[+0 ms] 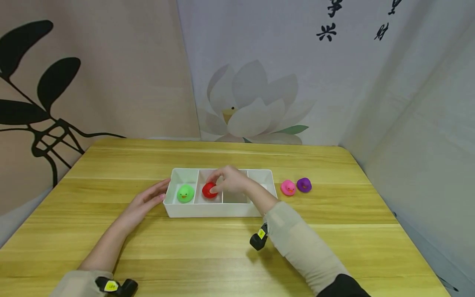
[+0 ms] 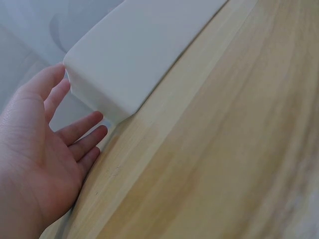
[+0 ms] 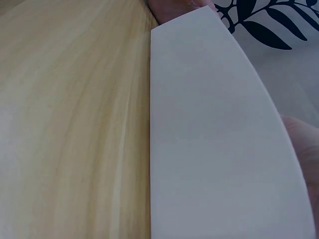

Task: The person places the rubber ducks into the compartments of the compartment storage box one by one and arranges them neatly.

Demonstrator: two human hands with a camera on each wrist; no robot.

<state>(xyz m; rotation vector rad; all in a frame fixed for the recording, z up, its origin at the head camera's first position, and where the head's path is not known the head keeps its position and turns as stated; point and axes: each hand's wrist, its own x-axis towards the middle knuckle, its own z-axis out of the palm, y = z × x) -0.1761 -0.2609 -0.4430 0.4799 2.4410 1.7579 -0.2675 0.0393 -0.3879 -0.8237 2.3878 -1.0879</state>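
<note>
A white divided box (image 1: 215, 211) stands on the table, its compartments side by side. In its leftmost compartment sits a green rubber duck (image 1: 185, 193). My right hand (image 1: 231, 180) reaches into the second compartment from the left and pinches a red rubber duck (image 1: 209, 190) between thumb and fingers. In the right wrist view the box's side wall (image 3: 219, 129) hides the duck and most of that hand. My left hand (image 1: 146, 201) rests against the box's left end; in the left wrist view its fingers (image 2: 82, 128) are extended and touch the box's corner.
To the right of the box, a pink rubber duck (image 1: 288, 187) and a purple rubber duck (image 1: 304, 185) lie close together on the wooden table (image 1: 193, 255). Behind the table hangs a printed curtain (image 1: 148, 74).
</note>
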